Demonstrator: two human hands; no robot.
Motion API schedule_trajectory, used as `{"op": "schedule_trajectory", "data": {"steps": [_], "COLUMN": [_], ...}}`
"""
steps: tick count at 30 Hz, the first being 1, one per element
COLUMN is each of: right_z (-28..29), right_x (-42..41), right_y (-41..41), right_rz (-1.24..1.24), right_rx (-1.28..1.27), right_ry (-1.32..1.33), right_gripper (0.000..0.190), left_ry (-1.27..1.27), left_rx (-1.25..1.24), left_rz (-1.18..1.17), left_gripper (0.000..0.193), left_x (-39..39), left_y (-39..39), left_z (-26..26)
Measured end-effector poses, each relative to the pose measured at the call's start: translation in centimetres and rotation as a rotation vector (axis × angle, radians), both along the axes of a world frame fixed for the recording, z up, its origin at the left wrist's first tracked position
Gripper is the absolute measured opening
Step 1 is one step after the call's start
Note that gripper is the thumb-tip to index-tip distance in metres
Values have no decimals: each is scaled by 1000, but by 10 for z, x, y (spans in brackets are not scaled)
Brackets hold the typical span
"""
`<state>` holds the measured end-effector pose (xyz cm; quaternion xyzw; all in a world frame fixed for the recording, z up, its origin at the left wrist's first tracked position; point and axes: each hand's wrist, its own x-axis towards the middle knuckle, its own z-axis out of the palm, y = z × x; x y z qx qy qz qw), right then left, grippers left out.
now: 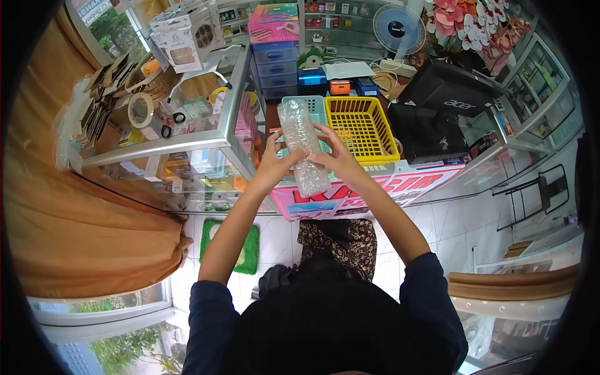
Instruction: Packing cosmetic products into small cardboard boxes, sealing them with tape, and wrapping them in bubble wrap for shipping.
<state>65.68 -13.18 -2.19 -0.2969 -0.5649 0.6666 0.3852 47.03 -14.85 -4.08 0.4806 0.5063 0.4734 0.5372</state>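
Note:
A long package in clear bubble wrap (303, 140) is held between both hands, tilted slightly, above the front edge of the counter. My left hand (277, 161) grips its left side, with the thumb across the front. My right hand (335, 152) holds the right side, its thumb close to the other thumb and its fingers behind the wrap. What lies inside the wrap cannot be made out. Behind the package stands a light green plastic basket (316, 104), partly hidden, and beside it a yellow plastic basket (358, 126).
A glass display case (187, 143) stands at the left, with tape rolls (140, 110) and stacked cardboard on it. Blue drawers (275, 68) rise behind. A black monitor (450, 89) and a fan (399, 29) are at the right. A green mat (251, 243) lies on the floor.

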Motion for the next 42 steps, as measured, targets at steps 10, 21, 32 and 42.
{"op": "schedule_trajectory", "data": {"steps": [10,21,32,42], "right_z": [-19,-49,-69,-86], "right_x": [-11,-3,-19,-31], "right_y": [76,187,233,245], "right_rz": [93,74,332,416], "right_rx": [-193,-26,327,445], "right_ry": [-12,-154,-648,-996], "right_gripper": [83,82,84,79], "left_ry": [40,122,337,341], "left_rx": [-51,148,192,175], "left_rz": [83,278,318,328], "left_gripper": [97,69,42,40], "left_x": [-8,-19,1,1], "left_y": [63,119,108,103], "left_z": [-15,-109,-143,-143]}}
